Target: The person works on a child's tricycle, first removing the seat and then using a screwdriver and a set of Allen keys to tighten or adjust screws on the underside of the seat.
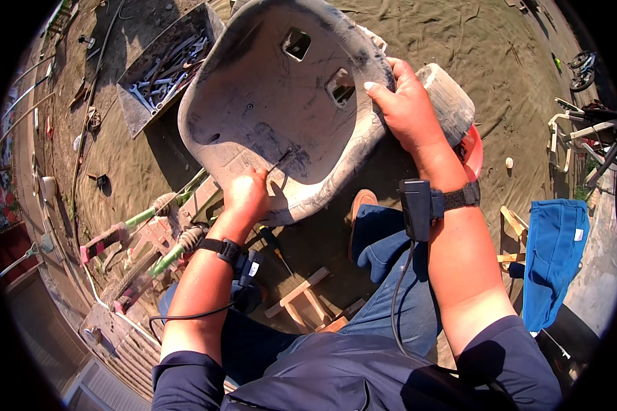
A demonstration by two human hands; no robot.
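A worn, dusty seat shell [260, 103] tilts in front of me, its hollow side up, with two squarish holes near the far right. My right hand [408, 103] grips its right rim, thumb laid over the edge and fingers hidden beneath. At the near left edge my left hand [245, 195] is closed in a fist against the shell. From that fist a thin dark rod [280, 161] points over the seat surface; whether it is a bolt or a tool, I cannot tell. Behind my right hand lies a grey, dusty rounded block [448, 103], with a red object [471, 152] below it.
A metal box [134, 113] full of wrenches stands at the far left. Green metal tubes [140, 218] on a dusty frame are left of my legs. Between my feet lie a screwdriver [274, 243] and a small wooden stool [298, 298]. Blue cloth [555, 260] hangs at right.
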